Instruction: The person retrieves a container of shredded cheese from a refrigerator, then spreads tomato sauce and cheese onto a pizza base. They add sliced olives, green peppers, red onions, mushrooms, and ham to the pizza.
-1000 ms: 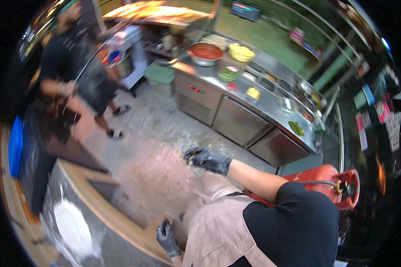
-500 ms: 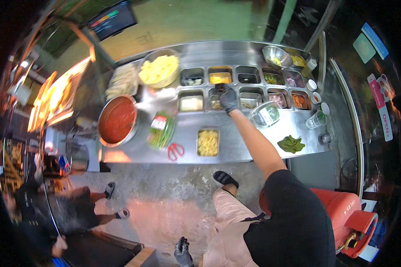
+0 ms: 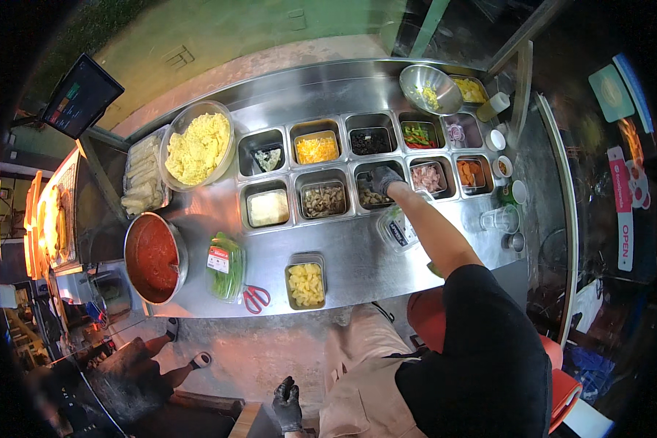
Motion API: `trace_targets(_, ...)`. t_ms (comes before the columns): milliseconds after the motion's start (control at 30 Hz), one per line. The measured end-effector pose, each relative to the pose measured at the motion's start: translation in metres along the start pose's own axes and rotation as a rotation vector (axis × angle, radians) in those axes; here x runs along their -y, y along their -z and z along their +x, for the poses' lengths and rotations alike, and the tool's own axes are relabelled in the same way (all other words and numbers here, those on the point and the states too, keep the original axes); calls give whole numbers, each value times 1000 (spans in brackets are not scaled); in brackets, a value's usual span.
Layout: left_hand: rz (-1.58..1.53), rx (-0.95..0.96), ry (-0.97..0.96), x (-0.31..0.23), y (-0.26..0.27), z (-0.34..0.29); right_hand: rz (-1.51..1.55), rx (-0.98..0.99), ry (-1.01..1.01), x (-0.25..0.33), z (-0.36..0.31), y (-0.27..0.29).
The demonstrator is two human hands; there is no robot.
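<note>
My right hand (image 3: pixel 387 179), in a dark glove, reaches down into a metal pan (image 3: pixel 364 205) in the front row that holds greyish-brown pieces. Its fingertips are hidden from above, so I cannot make out whether they grip anything. Left of that pan sits another of brown pieces that look like sliced mushrooms (image 3: pixel 323 199); to its right are pink meat pieces (image 3: pixel 426 177). Behind the hand are black pieces (image 3: pixel 370 141) and shredded orange-white cheese (image 3: pixel 317 150). Low at my side hangs my left hand (image 3: pixel 287 405), also gloved, fingers loosely apart and holding nothing.
A clear plastic box (image 3: pixel 397 229) lies under my right forearm. Along the counter are yellow chunks in a pan (image 3: pixel 306 285), red scissors (image 3: pixel 256 298), packed greens (image 3: pixel 226 268), a bowl of red sauce (image 3: pixel 154 258) and a tub of yellow food (image 3: pixel 199 150). Another person (image 3: pixel 117 379) stands at lower left.
My right hand has moved from between the cheese and mushroom pans to the pan one place right. The view has swung, shifting the counter leftward. My left hand still hangs low.
</note>
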State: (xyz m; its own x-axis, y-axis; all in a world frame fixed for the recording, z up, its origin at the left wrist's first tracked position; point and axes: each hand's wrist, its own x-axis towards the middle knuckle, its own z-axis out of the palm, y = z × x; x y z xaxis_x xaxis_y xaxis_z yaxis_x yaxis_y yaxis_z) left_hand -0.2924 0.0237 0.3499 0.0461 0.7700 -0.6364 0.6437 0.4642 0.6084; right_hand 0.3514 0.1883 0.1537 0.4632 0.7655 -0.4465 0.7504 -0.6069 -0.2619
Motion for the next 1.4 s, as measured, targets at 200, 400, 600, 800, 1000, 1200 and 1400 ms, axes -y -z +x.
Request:
trace_targets(200, 115, -5, -60, -41, -20, 3, 145, -43, -176, 14, 12, -53)
trace_targets(400, 159, 0, -50, -35, -29, 3, 125, -31, -218, 27, 11, -69)
trace_targets(600, 78, -71, -101, -8, -26, -4, -88, -26, -18, 8, 16, -65)
trace_targets(800, 43, -106, -134, -12, -17, -20, 124, 60, -69, -23, 6, -10)
trace_targets(1000, 37, -237, -354, -41, -6, -42, 1034, 301, 355, 80, -140, 60)
trace_targets(1200, 231, -565, -694, -9, 42, -95, 865, 1000, 718, 307, -341, -9)
trace_targets(1400, -59, -871, -424, 180, 82, -240, 389, 1409, 814, 444, -616, -139)
